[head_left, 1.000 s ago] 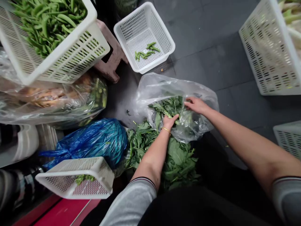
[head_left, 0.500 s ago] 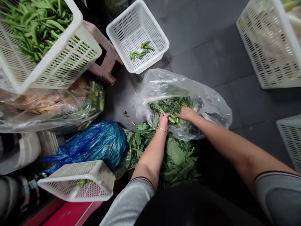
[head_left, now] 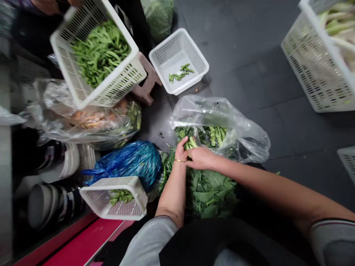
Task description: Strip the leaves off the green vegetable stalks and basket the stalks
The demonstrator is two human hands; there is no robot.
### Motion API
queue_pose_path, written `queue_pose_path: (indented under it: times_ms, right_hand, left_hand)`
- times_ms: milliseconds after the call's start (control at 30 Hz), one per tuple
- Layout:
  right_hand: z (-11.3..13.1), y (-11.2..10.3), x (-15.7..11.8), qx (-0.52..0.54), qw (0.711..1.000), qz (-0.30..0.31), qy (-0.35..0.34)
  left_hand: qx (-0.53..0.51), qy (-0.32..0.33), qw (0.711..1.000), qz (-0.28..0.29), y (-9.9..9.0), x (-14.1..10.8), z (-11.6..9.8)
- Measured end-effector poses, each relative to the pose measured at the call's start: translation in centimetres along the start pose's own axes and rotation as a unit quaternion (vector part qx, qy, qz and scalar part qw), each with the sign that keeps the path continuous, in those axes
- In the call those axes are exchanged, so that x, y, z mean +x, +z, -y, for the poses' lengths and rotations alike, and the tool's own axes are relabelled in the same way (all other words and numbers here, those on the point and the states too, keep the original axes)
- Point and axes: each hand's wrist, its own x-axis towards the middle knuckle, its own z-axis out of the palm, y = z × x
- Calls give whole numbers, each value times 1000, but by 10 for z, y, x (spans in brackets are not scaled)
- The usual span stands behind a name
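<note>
Green leafy stems [head_left: 192, 142] are gripped in my left hand [head_left: 181, 150], at the near left edge of an open clear plastic bag [head_left: 244, 120]. My right hand [head_left: 201, 158] is closed at the lower ends of the same stems, crossing close to my left wrist with its gold bangle. Thick cut stalks [head_left: 217, 135] and leaves lie inside the bag. A heap of large green leaves [head_left: 212, 192] sits below my hands, partly hidden by my forearms.
A white basket of green pods [head_left: 137, 72] stands at upper left, beside a smaller basket with few pods [head_left: 203, 74]. Blue bag [head_left: 127, 160], tilted basket [head_left: 97, 184] and clear bag [head_left: 111, 136] lie left. Another basket [head_left: 313, 70] stands right. A person's hand shows at top left.
My right hand has moved left out of the bag toward my left hand. The stems have shifted left and nearer. Cut stalks now show in the bag, and the view has shifted left.
</note>
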Motion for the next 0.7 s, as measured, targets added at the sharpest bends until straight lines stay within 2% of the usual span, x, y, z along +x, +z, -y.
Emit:
queue_pose_path:
  times_ms: [67,100,133,200,267,367,433,533,600,633,700]
  right_hand:
    - [21,-14,-35,-18,998,9,-58]
    - [25,-21,-53,-28,998,-6,-63]
    - [26,-28,-69,-29,998,-36,-42]
    - [19,-37,-97,22,994,-94,49]
    - [10,-34,-121,161,974,-99,123]
    - [13,1,-157,384,909,-69,148]
    - [27,37,-182,449,877,-87,148]
    - [53,84,-218,492,855,-87,140]
    - [67,97,-238,524,840,-74,120]
    - [72,95,-247,538,833,-72,105]
    - [82,80,-262,560,821,-80,76]
  left_hand:
    - [-31,-27,999,14,-7,-29,-6]
    - [-31,-29,999,21,-7,-45,-6]
    - [-28,-31,999,29,-4,-63,-3]
    - [-24,-42,997,52,6,-102,7]
    - [-15,-54,995,78,17,-145,25]
    - [2,-68,991,114,24,-209,58]
    - [15,-73,989,128,19,-247,81]
    - [34,-77,988,133,6,-291,107]
    - [42,-67,988,132,0,-313,113]
    - [44,-56,989,133,-1,-322,111]
    - [45,-31,988,142,4,-341,97]
